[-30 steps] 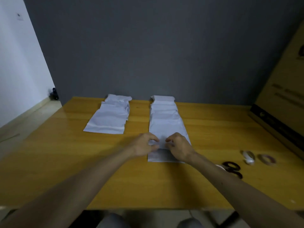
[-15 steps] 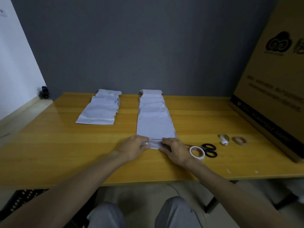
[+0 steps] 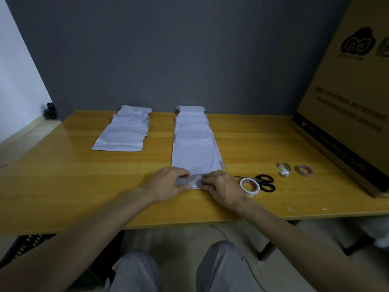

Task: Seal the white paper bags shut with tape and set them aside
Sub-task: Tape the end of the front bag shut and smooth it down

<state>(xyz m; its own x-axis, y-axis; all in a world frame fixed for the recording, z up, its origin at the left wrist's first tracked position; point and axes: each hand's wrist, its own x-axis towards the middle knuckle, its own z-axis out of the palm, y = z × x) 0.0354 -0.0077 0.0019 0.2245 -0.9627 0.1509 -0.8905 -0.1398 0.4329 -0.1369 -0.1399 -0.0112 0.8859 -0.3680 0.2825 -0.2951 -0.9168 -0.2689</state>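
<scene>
A row of overlapping white paper bags runs from the wall toward me down the middle of the wooden table. My left hand and my right hand both pinch the folded near end of the closest bag, fingertips facing each other. A white tape roll lies just right of my right wrist. A second pile of white bags, the front one with a taped strip along its near edge, lies at the back left.
Black-handled scissors lie right of the tape roll. Further right sit a crumpled white tape ring and a brown tape roll. A large cardboard box leans along the table's right side. My knees show under the front edge.
The camera has tilted down and right, bringing the tape roll and box into view. Both hands slid to the near end of the closest bag and folded it.
</scene>
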